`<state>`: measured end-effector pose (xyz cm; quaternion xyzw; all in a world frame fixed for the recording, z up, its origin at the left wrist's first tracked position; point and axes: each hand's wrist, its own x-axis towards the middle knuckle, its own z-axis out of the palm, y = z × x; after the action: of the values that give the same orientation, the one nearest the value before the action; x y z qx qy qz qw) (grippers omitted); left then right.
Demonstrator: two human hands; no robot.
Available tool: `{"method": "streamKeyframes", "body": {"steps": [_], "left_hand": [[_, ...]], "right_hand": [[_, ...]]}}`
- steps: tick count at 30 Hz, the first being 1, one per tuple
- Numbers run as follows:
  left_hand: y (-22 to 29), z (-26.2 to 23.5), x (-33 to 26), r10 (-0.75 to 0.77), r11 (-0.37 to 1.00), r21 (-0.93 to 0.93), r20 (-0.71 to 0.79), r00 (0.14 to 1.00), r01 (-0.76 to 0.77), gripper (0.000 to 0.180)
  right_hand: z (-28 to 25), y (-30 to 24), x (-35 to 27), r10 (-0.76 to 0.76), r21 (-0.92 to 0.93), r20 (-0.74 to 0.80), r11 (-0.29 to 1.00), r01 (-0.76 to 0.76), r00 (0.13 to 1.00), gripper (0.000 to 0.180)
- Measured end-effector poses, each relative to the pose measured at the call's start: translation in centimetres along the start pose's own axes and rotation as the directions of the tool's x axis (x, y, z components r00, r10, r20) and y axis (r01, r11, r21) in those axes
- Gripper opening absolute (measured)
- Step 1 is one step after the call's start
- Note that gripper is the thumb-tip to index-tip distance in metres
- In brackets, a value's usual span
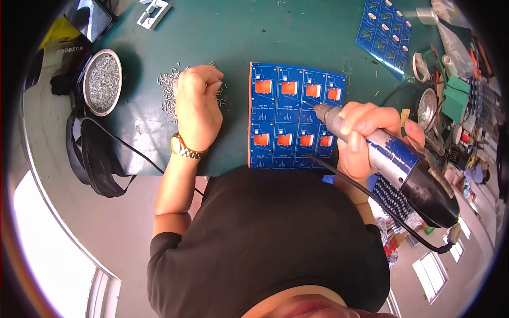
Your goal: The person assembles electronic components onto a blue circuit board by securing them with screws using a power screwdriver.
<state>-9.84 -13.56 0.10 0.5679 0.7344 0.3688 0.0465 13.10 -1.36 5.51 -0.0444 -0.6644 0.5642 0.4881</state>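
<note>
- Head view: the left hand is curled nearly into a fist, fingertips pinched down on a loose pile of small metal screws on the green mat.
- The right hand is wrapped tight around an electric screwdriver, its tip touching the blue circuit board panel.
- That panel lies flat on the mat between both hands.
- A round tin of screws sits well left of the left hand.

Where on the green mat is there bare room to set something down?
Bare mat lies above the blue circuit panel, between the metal bracket and the second panel. The right edge is crowded; loose pins surround the left hand.
</note>
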Motion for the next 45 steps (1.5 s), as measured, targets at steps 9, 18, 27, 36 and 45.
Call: {"method": "streamKeyframes", "body": {"steps": [9, 18, 27, 36, 45], "left_hand": [[4.4, -0.3, 1.4, 0.034, 0.915, -0.401, -0.039, 0.999, -0.047, 0.022], [5.3, 1.6, 1.8, 0.159, 0.823, -0.557, 0.034, 0.987, -0.114, 0.019], [6.0, 3.7, 2.2, 0.138, 0.930, -0.348, 0.039, 0.990, -0.116, 0.015], [6.3, 4.0, 1.7, 0.172, 0.961, -0.244, 0.146, 0.974, -0.134, 0.010], [6.3, 4.2, 3.0, 0.110, 0.990, -0.109, 0.197, 0.974, -0.089, 0.011]], "right_hand": [[0.7, 0.8, 1.2, 0.095, -0.199, -0.112, 0.973, -0.116, 0.989, 0.074], [0.7, 0.5, 0.6, 0.015, 0.062, 0.008, 0.998, -0.015, 1.000, 0.075], [-0.3, 2.2, -0.2, -0.101, 0.045, -0.156, 0.993, 0.109, 0.983, 0.069], [-0.6, 1.4, -1.4, -0.188, 0.105, -0.338, 0.966, 0.235, 0.922, 0.069], [-1.9, -0.4, -2.7, -0.135, 0.055, -0.336, 0.985, 0.163, 0.932, 0.060]]}}
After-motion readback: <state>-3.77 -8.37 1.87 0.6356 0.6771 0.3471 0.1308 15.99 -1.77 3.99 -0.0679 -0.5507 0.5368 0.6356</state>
